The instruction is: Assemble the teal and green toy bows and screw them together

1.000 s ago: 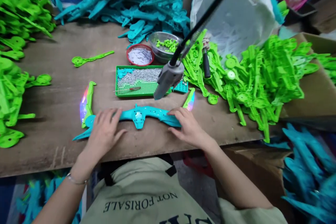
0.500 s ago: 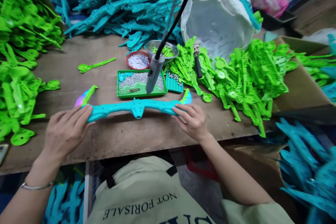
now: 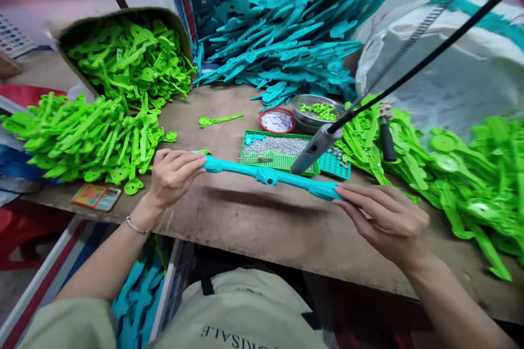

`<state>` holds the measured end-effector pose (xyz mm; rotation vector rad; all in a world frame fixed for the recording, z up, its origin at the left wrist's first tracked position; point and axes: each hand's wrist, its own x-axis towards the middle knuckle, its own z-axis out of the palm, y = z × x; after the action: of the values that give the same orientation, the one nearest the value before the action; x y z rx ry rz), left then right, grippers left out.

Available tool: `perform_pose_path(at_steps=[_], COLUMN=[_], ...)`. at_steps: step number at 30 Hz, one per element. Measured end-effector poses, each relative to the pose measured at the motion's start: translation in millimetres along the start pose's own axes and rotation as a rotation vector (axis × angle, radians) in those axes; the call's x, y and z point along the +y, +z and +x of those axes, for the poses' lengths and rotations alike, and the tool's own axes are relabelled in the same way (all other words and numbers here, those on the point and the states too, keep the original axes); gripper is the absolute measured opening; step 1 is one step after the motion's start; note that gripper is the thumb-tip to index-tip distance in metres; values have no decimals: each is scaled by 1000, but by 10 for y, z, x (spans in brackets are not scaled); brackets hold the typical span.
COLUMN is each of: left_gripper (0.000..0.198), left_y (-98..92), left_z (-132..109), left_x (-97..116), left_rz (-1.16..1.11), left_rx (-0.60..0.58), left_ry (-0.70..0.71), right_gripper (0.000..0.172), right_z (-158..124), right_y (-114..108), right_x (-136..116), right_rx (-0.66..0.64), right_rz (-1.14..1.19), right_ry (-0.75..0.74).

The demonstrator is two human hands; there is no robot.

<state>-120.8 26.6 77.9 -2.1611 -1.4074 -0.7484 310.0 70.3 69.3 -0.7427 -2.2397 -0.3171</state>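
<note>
A long teal plastic part (image 3: pixel 268 175) is held up level above the front of the table, between both hands. My left hand (image 3: pixel 175 174) is closed on its left end, fingers on top. At its right end my right hand (image 3: pixel 387 218) pinches the tip between thumb and fingers. A bit of green shows just past my left fingers; most of what lies behind the hands is hidden. A grey hanging screwdriver (image 3: pixel 313 150) is behind the part, over a green tray (image 3: pixel 279 163) of small screws.
Green parts (image 3: pixel 94 136) are heaped at left, more green parts (image 3: pixel 450 174) at right. A teal pile (image 3: pixel 278 38) stands at the back. Near the trays are a red basket (image 3: pixel 277 120), a metal bowl (image 3: pixel 317 114) and a black-handled tool (image 3: pixel 387 139). A white sack (image 3: pixel 442 49) is back right.
The view has swung left. The teal part is now tilted differently, its right end nearer me, and the green pieces at its ends are mostly out of sight. Both hands still hold it.
</note>
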Motion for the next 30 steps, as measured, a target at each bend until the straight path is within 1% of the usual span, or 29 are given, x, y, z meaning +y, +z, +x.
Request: perform_pose_path(at_steps=[2,5,8,10,12,13,14,15,16,17,18,19,20,24,26,28,30], left_gripper=[14,11,9,19,39,47,52,50,43,33,25,20,19,13,8,4,7], left_y=[-13,-133,-275,-268,-128,-16,109,234,346,433,491,518,518,419,399,401,392], left_z=[-3,-60,-153,-202,-225,-228,-228,-226,-224,-225,-229,-237,-250,-346,-401,-429,-405], left_x=[8,63,175,272,376,426,473,515,551,582,606,624,635,612,578,569,627], left_rz=[6,-11,-11,-30,-85,-120,-160,-203,-245,-280,-303,-309,-297,-193,-178,-187,-203], left_rx=[4,-32,-156,-282,-425,-499,-575,-651,-718,-770,-798,-794,-756,-465,-337,-254,-239], left_ry=[16,55,68,41,0,-18,-30,-38,-40,-38,-32,-24,-16,-22,-16,3,31], right_gripper=[44,40,34,31,29,27,26,26,26,26,27,28,30,45,48,40,29], right_z=[-3,-111,-306,-453,-595,-661,-722,-776,-821,-853,-870,-867,-845,-592,-447,-353,-323], right_y=[-24,-48,-33,10,76,112,145,170,186,188,178,155,125,23,35,87,152], right_x=[-19,-103,-286,-443,-595,-662,-720,-767,-805,-834,-856,-871,-882,-889,-879,-873,-881], right_rx=[-5,-32,-47,-38,-27,-23,-20,-24,-32,-46,-65,-88,-109,-175,-247,-346,-416], right_rz=[-10,-12,12,21,16,4,-12,-30,-45,-56,-63,-64,-61,-77,-80,-52,-22], right_ry=[14,49,92,116,125,124,123,124,132,149,173,204,239,380,418,415,400])
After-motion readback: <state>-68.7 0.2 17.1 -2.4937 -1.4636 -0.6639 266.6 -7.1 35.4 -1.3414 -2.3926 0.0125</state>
